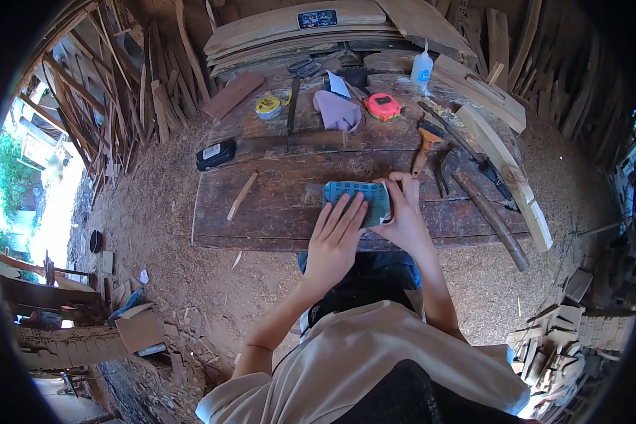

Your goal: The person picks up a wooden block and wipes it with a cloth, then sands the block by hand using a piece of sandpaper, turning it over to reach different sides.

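Note:
A blue-green sheet with dark printed marks [338, 188], which looks like folded sandpaper, lies at the front edge of the wooden table. My left hand [339, 237] rests on it with the fingers stretched out flat. At its right edge my right hand [403, 212] is closed, with thumb and fingers around the side of the sheet. A pale strip shows along that edge. What lies under the sheet, if anything, is hidden. Near my right hand are a brush with a wooden handle [425, 147] and a hammer [484, 210].
The worn table [261, 230] holds a red tape measure [383, 107], a yellow tape roll [268, 106], a purple cloth [336, 112], a glue bottle [422, 68], a black device [215, 155], a wood stick [243, 196] and a curved board [505, 169]. Stacked planks [297, 39] stand behind.

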`<state>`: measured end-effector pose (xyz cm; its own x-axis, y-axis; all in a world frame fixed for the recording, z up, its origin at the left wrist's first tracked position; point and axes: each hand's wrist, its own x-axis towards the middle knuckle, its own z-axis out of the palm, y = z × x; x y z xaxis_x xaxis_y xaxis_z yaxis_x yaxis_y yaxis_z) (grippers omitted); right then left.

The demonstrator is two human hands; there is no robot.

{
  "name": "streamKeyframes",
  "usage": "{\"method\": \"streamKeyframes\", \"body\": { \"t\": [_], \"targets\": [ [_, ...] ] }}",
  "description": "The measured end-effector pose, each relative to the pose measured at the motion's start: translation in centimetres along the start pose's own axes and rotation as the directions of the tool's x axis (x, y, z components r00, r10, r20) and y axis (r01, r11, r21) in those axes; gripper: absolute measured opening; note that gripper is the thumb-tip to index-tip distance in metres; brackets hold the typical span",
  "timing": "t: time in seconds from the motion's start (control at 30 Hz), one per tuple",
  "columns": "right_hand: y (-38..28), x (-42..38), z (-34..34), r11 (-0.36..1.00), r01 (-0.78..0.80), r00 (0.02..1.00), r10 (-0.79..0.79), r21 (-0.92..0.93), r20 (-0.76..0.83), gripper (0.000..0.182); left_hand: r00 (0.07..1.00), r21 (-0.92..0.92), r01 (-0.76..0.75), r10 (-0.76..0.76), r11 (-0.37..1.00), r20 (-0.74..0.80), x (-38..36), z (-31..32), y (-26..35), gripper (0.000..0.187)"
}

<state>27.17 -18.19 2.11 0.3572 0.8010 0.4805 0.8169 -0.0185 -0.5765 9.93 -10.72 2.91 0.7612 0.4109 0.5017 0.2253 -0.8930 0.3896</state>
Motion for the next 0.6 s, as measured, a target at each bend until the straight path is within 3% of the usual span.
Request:
{"method": "streamKeyframes", "body": {
  "t": [0.23, 0.5, 0.6],
  "targets": [
    [-0.2, 0.3, -0.3, 0.988, 0.041, 0.998, -0.047, 0.147, 0.043, 0.07, 0.997, 0.027, 0.042, -0.04, 0.999, -0.058, 2.3, 0.8, -1.8, 0.04],
    [0.4, 0.2, -0.4, 0.984, 0.005, 1.0, -0.006, 0.176, 0.002, 0.066, 0.999, -0.083, 0.037, -0.037, 0.996, 0.001, 1.1, 0.5, 0.7, 0.037],
    [0.1, 0.4, -0.3, 0.976, -0.009, 1.0, 0.009, 0.216, 0.001, 0.067, 0.995, -0.108, 0.069, -0.076, 0.992, -0.061, 1.9, 0.6, -0.5, 0.036]
  ]
}}
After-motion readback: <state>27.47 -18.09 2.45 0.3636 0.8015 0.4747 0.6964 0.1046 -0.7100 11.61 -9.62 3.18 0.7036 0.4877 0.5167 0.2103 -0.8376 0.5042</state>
